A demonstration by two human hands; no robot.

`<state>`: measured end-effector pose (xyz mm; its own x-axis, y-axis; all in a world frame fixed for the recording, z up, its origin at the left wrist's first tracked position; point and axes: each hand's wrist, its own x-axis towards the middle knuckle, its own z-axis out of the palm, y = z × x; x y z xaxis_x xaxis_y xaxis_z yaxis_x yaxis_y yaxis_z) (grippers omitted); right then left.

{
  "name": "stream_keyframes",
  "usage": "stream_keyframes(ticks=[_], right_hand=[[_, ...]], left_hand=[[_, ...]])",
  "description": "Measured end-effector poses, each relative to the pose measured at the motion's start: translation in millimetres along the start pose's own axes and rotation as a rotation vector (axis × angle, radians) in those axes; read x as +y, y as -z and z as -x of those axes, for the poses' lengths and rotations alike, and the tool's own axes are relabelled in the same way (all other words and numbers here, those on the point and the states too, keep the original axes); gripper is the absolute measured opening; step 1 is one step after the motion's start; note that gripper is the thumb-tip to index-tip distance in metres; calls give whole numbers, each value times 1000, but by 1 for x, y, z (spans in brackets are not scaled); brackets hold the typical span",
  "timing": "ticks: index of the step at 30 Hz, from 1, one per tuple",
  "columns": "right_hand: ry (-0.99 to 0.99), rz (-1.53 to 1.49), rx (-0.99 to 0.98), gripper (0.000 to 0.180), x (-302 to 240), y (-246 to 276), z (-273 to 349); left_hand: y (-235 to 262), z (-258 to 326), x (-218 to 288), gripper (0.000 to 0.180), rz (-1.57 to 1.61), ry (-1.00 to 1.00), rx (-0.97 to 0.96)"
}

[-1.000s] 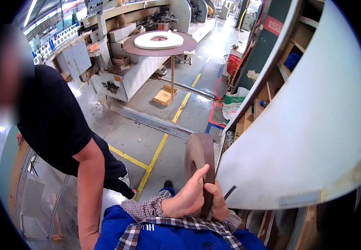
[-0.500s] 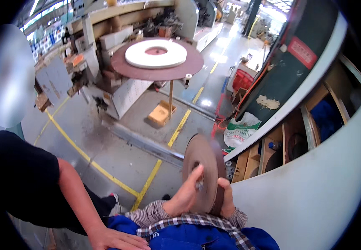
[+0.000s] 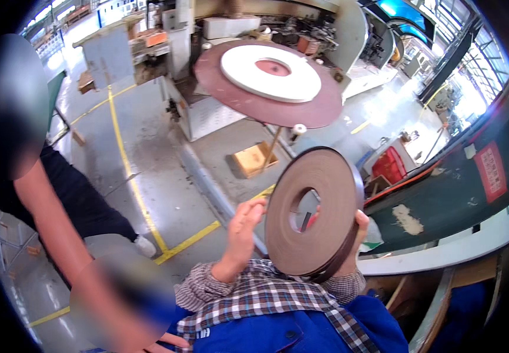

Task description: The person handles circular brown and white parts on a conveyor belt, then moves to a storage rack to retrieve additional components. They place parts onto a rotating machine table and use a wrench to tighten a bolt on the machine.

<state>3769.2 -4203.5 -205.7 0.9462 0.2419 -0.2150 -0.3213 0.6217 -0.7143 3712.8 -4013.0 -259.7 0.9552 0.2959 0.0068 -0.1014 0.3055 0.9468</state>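
The brown roll (image 3: 332, 229) tilts close to the person's chest (image 3: 260, 303), its right rim grasped by the right hand (image 3: 353, 242), apparently to bear its weight; the left hand (image 3: 240, 242), fingers released, hovers just left of it.

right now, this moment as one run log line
right grip: holding brown ring-shaped roll | left grip: open beside it, contact unclear | white ring-shaped roll: on round maroon disc
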Motion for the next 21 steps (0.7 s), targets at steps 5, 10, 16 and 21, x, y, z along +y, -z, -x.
stream_keyframes(ticks=[5,10,16,21], right_hand=[[20,92,-164,57,-79,46,-64],[435,532,164,55,-110,118,-90],[332,299,426,59,-145,132,-104],[426,234,623,58,-133,122,-110]], left_hand=[[-56,-50,-57,30,-65,45,58],[-107,-78,-152,39,-648,77,12],[-131,-95,-163,43,-597,189,-573],[-94,-145,-155,45,-770,250,-637]])
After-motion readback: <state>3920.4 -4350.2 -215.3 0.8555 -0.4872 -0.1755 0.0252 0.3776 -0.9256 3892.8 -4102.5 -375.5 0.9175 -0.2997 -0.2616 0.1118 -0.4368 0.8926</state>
